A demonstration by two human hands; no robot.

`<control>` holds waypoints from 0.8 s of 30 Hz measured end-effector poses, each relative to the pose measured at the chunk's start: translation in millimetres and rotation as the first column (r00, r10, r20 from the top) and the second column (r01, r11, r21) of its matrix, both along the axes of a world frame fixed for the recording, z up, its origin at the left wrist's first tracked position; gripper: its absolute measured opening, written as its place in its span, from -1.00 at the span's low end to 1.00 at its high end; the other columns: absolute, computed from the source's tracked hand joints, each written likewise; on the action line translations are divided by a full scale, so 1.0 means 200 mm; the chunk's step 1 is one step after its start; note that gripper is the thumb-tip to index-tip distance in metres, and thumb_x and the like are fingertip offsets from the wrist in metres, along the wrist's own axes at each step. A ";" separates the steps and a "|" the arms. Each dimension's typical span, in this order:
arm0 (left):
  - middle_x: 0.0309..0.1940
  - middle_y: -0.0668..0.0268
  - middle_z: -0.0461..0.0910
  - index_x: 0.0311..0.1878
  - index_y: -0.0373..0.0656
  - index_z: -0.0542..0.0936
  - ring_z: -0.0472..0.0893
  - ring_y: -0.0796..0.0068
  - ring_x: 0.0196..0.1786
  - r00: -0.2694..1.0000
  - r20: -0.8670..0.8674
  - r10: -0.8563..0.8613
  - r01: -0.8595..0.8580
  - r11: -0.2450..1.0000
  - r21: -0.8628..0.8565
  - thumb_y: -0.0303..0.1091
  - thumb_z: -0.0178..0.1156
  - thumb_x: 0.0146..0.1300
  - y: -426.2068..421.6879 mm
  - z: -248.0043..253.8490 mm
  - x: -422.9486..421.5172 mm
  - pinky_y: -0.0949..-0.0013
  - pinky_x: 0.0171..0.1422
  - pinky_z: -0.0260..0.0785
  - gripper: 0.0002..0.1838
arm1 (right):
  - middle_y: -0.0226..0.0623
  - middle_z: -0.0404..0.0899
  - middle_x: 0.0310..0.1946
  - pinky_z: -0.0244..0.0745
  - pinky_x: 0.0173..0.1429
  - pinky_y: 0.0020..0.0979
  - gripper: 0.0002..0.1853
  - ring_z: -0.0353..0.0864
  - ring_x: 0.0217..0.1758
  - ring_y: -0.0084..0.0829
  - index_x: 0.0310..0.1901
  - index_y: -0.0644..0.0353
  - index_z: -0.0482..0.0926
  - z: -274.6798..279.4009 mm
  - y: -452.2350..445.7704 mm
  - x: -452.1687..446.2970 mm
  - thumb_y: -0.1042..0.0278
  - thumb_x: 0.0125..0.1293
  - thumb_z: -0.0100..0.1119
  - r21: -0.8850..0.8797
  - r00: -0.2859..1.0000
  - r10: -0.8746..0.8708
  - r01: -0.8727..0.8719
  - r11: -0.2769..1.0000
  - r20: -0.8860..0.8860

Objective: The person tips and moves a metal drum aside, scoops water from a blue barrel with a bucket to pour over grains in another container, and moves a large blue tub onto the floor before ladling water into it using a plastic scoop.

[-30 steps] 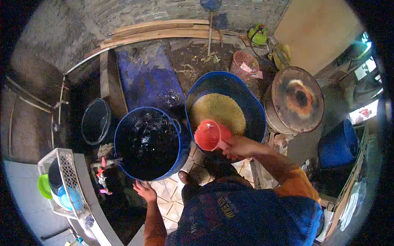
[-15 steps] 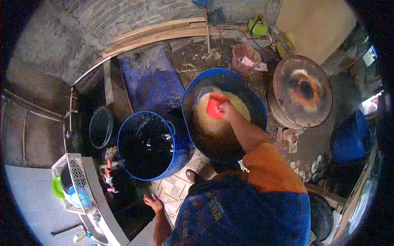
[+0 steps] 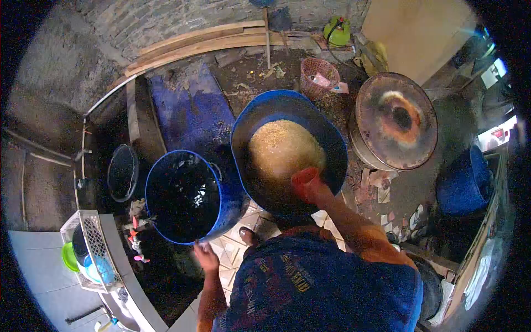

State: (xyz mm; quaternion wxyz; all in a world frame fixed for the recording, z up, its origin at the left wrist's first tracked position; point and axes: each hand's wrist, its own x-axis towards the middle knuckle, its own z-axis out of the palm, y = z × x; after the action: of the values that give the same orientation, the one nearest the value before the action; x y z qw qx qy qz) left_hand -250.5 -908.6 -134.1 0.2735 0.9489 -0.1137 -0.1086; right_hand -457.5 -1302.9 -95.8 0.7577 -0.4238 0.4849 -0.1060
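My right hand (image 3: pixel 321 195) is closed around a red plastic scoop (image 3: pixel 305 181), slightly blurred, at the near side of a large blue tub (image 3: pixel 238 166). Pale yellow grains or beans (image 3: pixel 285 146) lie heaped in the tub; their exact kind I cannot make out. To the left stands a blue barrel (image 3: pixel 148 207) with dark, shiny liquid inside. Beside its near rim is my left hand (image 3: pixel 206 257), fingers partly extended and nothing visible in them. Whether a fingertip touches the rim I cannot tell.
A large round vessel with a rusty lid (image 3: pixel 395 119) stands right of the tub. Behind are a pink basket (image 3: pixel 319 77) and a green gas cylinder (image 3: pixel 337 32). A white dish rack (image 3: pixel 94 249) sits on the tiled counter at left, near red-handled taps (image 3: pixel 134 235).
My right hand has drawn the red scoop from over the heap to the tub's near side. My left hand has risen toward the barrel's rim. The view has shifted slightly.
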 end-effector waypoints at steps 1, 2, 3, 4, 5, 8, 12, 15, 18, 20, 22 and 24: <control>0.05 -0.07 0.37 0.15 -0.28 0.34 0.36 0.02 0.11 0.998 0.012 -0.063 0.064 0.995 -0.076 -0.22 -0.03 0.33 -0.10 0.01 0.03 0.19 0.20 0.21 -0.58 | -0.35 0.56 -0.25 0.47 -0.40 -0.38 -0.69 0.54 -0.44 -0.38 -0.09 0.13 0.44 0.05 0.05 -0.03 0.12 0.26 -0.04 -0.157 0.972 0.176 -0.200 0.967 -0.157; -0.02 -0.02 0.43 0.09 -0.27 0.40 0.42 0.07 0.05 0.987 -0.063 -0.146 0.131 0.970 -0.205 -0.21 -0.03 0.33 -0.20 -0.02 0.08 0.21 0.17 0.24 -0.62 | -0.35 0.56 -0.25 0.47 -0.40 -0.38 -0.69 0.54 -0.44 -0.38 -0.09 0.13 0.44 0.00 0.08 -0.12 0.12 0.26 -0.04 -0.158 0.972 0.172 -0.197 0.968 -0.161; -0.08 0.03 0.49 0.04 -0.25 0.45 0.47 0.12 -0.01 0.963 -0.127 -0.237 0.183 0.924 -0.335 -0.21 -0.03 0.34 -0.30 -0.05 0.12 0.24 0.14 0.27 -0.66 | -0.25 0.56 -0.31 0.47 -0.37 -0.32 -0.77 0.55 -0.43 -0.28 -0.15 0.11 0.46 -0.08 0.10 -0.23 0.18 0.26 0.01 -0.541 0.838 0.395 -0.545 0.641 -0.377; -0.14 0.07 0.51 0.03 -0.25 0.46 0.49 0.17 -0.05 0.936 -0.196 -0.292 0.201 0.901 -0.385 -0.20 -0.03 0.34 -0.46 0.04 0.13 0.26 0.12 0.28 -0.65 | -0.15 0.56 -0.38 0.47 -0.34 -0.26 -0.85 0.56 -0.41 -0.18 -0.21 0.09 0.48 -0.12 0.12 -0.29 0.24 0.26 0.06 -0.672 0.633 0.428 -0.736 0.076 -0.645; -0.19 0.11 0.53 0.03 -0.25 0.46 0.51 0.21 -0.09 0.900 -0.260 -0.349 0.213 0.875 -0.435 -0.19 -0.03 0.35 -0.61 0.13 0.12 0.29 0.09 0.30 -0.65 | -0.15 0.56 -0.38 0.47 -0.34 -0.26 -0.85 0.56 -0.41 -0.18 -0.21 0.09 0.48 -0.11 0.15 -0.31 0.24 0.26 0.06 -0.671 0.634 0.425 -0.737 0.078 -0.647; -0.26 0.24 0.54 -0.10 -0.20 0.51 0.54 0.38 -0.24 0.714 -0.580 -0.393 0.041 0.849 -0.526 -0.14 -0.04 0.35 -0.86 -0.13 0.15 0.42 -0.13 0.38 -0.68 | 0.00 0.55 -0.30 0.44 -0.14 -0.07 -0.76 0.54 -0.18 0.02 -0.12 0.14 0.47 0.34 0.19 -0.13 0.23 0.30 -0.08 -0.203 0.428 0.466 -0.866 0.458 -0.774; -0.34 0.29 0.56 -0.21 -0.10 0.54 0.55 0.48 -0.35 0.475 -0.799 -0.368 -0.041 0.898 -0.438 -0.08 -0.04 0.34 -1.27 -0.15 0.05 0.45 -0.36 0.38 -0.70 | 0.06 0.55 -0.27 0.43 -0.13 -0.02 -0.61 0.55 -0.24 0.07 0.05 0.13 0.43 0.45 0.20 -0.16 0.11 0.34 -0.24 -0.533 0.724 0.443 -0.689 0.490 -0.529; -0.15 0.21 0.56 0.05 -0.17 0.48 0.56 0.36 -0.26 -0.027 -0.645 -0.763 -0.414 0.596 -0.688 -0.28 0.00 0.28 -1.45 -0.77 0.04 0.29 -0.14 0.44 -0.69 | -0.02 0.56 -0.34 0.45 -0.22 -0.02 -0.66 0.56 -0.31 0.02 0.05 0.10 0.42 0.49 0.18 -0.14 0.24 0.28 -0.12 -0.630 0.740 0.276 -0.669 0.395 -0.613; -0.23 0.27 0.57 0.01 -0.12 0.49 0.56 0.41 -0.33 0.266 -0.780 -0.567 -0.227 0.749 -0.622 -0.21 -0.03 0.30 -1.75 -0.52 -0.06 0.34 -0.28 0.42 -0.70 | -0.06 0.56 -0.36 0.49 -0.28 -0.09 -0.64 0.58 -0.33 -0.04 0.06 0.13 0.41 0.57 0.11 -0.08 0.32 0.20 -0.04 -0.701 0.746 0.238 -0.665 0.258 -0.621; -0.29 0.30 0.59 -0.01 -0.09 0.50 0.57 0.44 -0.37 0.317 -0.800 -0.510 -0.239 0.773 -0.588 -0.16 -0.04 0.31 -1.91 -0.35 -0.06 0.37 -0.37 0.40 -0.70 | -0.05 0.56 -0.37 0.51 -0.31 -0.15 -0.63 0.59 -0.34 -0.10 0.01 0.22 0.42 0.64 0.06 -0.04 0.36 0.12 0.00 -0.716 0.729 0.155 -0.684 0.142 -0.666; -0.32 0.32 0.59 -0.03 -0.07 0.51 0.57 0.45 -0.39 0.330 -0.812 -0.481 -0.260 0.781 -0.568 -0.13 -0.05 0.32 -2.03 -0.18 0.00 0.38 -0.41 0.39 -0.69 | -0.02 0.55 -0.32 0.52 -0.31 -0.17 -0.62 0.59 -0.32 -0.10 0.02 0.23 0.42 0.64 0.00 -0.02 0.41 0.11 0.02 -0.725 0.726 0.131 -0.685 0.065 -0.675; -0.20 0.36 0.59 0.01 -0.04 0.52 0.56 0.50 -0.25 0.466 -0.507 -0.725 0.477 0.688 -0.546 -0.13 0.01 0.28 -2.10 -0.02 0.09 0.35 -0.28 0.41 -0.68 | 0.01 0.55 -0.26 0.53 -0.31 -0.19 -0.60 0.59 -0.29 -0.10 0.04 0.25 0.42 0.63 -0.04 -0.01 0.46 0.10 0.05 -0.730 0.725 0.108 -0.684 -0.011 -0.681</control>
State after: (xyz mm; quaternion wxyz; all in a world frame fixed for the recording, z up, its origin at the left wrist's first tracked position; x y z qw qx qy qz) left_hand -232.3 -1328.2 -138.5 0.3911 0.6701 -0.3514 -0.5239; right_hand -458.9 -1311.9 30.5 0.1547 -0.9397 0.2979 -0.0650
